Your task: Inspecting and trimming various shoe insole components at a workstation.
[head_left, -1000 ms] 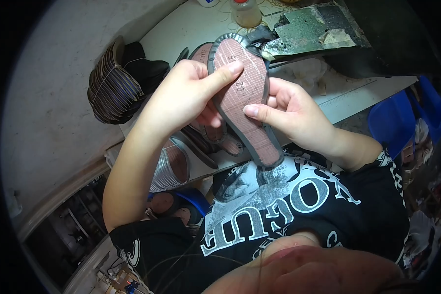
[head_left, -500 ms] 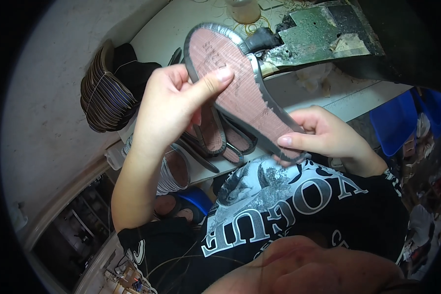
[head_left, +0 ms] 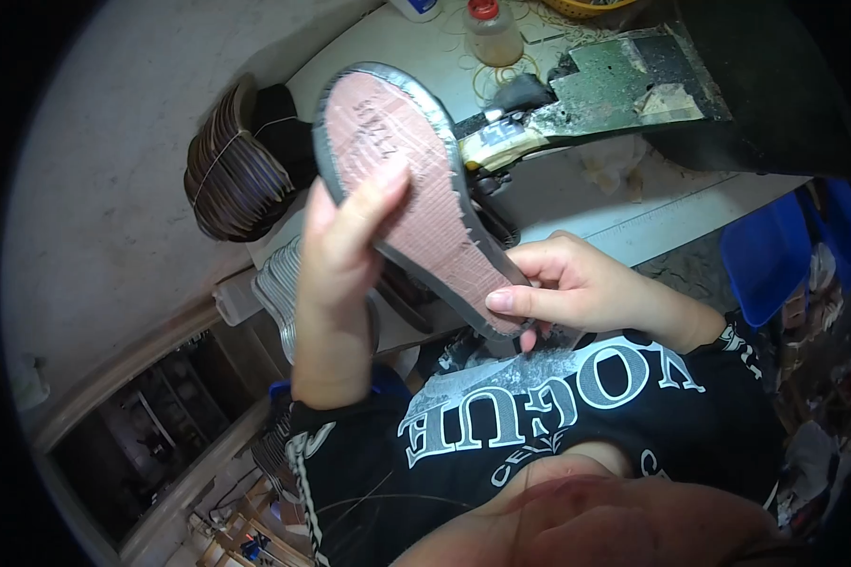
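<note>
An insole (head_left: 430, 213) with a pink ribbed underside and a dark folded-over rim is held up in front of me, its wide end to the upper left. My left hand (head_left: 345, 246) grips its left side, with the thumb pressed on the pink face and the fingers behind. At the narrow heel end, my right hand (head_left: 567, 293) pinches the edge between thumb and fingers. Just behind the insole stands a green, paint-worn machine (head_left: 615, 85) with a dark head. More insoles lie on the table below it, mostly hidden by my hands.
A tied bundle of dark insoles (head_left: 236, 175) leans at the left wall, with a grey-edged stack (head_left: 279, 283) nearer me. A red-capped bottle (head_left: 494, 40) and a yellow basket (head_left: 591, 7) stand on the white table (head_left: 633, 227) at the back. Blue bins (head_left: 764, 255) are at the right.
The view has shifted, bringing the bottle's cap and the basket into sight. Both hands have moved the insole left and slightly down in the picture, still holding it.
</note>
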The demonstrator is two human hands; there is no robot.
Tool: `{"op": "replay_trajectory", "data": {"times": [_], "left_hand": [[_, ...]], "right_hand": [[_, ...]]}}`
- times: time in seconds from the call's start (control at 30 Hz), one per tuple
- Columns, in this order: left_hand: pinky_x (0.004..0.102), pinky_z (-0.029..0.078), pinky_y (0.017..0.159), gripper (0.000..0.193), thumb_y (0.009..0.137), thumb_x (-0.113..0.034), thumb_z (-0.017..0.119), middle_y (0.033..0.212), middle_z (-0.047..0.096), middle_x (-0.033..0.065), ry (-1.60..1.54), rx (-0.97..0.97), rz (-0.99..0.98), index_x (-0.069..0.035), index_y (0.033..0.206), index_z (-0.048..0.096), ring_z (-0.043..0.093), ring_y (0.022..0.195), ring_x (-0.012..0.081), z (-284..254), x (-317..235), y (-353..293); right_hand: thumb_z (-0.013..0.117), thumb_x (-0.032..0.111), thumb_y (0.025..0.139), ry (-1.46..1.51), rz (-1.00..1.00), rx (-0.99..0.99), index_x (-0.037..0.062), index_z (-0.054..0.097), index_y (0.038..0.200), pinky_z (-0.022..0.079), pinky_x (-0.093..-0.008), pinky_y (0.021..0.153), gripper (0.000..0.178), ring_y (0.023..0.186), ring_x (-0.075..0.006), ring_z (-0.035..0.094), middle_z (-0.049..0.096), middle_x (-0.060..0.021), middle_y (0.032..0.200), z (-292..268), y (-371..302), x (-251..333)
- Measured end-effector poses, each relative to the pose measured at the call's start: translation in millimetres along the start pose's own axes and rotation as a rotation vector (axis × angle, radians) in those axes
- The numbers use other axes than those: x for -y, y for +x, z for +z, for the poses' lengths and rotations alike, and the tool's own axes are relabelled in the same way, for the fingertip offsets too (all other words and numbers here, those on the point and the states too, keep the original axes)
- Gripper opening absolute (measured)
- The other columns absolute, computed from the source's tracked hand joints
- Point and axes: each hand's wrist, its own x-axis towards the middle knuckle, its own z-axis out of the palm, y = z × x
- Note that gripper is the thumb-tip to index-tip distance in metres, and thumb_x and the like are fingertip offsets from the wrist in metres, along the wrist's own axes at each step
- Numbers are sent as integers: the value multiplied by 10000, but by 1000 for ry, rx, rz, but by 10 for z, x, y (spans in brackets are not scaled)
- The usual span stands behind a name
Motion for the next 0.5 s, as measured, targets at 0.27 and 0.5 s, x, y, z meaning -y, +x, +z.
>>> {"op": "replay_trajectory", "data": {"times": [0.27,0.5], "left_hand": [[242,468,746,235,879,-96,590,978,615,63,23,-157,258,27,1078,567,582,827,107,389,334,-234],[254,461,727,220,881,-120,599,939,607,82,356,-236,442,40,1026,556,579,805,136,359,403,-352]], "right_hand": [[711,78,797,-746,-552,-573,-6,625,898,489,-252,598,157,664,-135,637,656,-84,767,-66,18,309],[630,120,830,-1400,-580,-345,5,605,776,481,-398,580,130,650,-325,605,605,-151,688,-106,113,603]]}}
